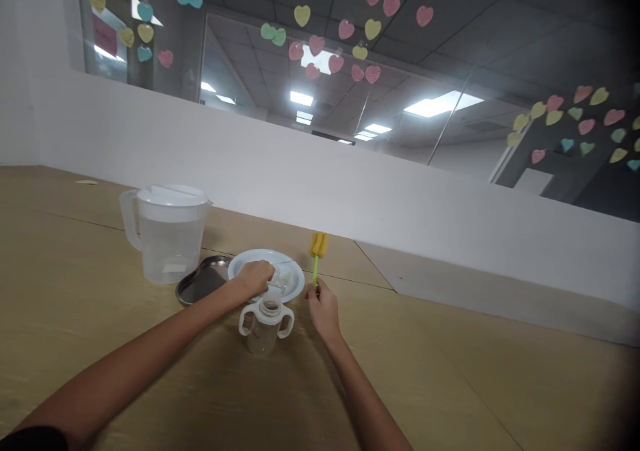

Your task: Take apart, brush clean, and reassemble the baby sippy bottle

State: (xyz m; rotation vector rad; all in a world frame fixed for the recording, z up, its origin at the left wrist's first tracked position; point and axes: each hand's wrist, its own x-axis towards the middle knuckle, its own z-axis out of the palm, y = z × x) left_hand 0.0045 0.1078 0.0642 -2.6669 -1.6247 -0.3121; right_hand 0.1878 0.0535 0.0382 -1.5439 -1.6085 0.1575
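My right hand (324, 307) grips the green handle of a bottle brush (319, 245), its yellow sponge head pointing up. Over the white plate (235, 264), my left hand (257, 279) is closed, fingers curled at the plate's middle. Small clear and whitish pieces (285, 280) lie on the plate right beside those fingers; whatever is in the hand is hidden. Between my arms, in front of the plate, a clear baby bottle (264, 337) with two white side handles stands upright, its top uncapped.
Left of the plate is a dark metal tray (197, 284), partly under the plate's edge. Behind it stands a lidded translucent pitcher (173, 237). A white wall (280, 171) with a window above, dotted with heart-shaped notes, runs along the back of the wooden table (450, 371).
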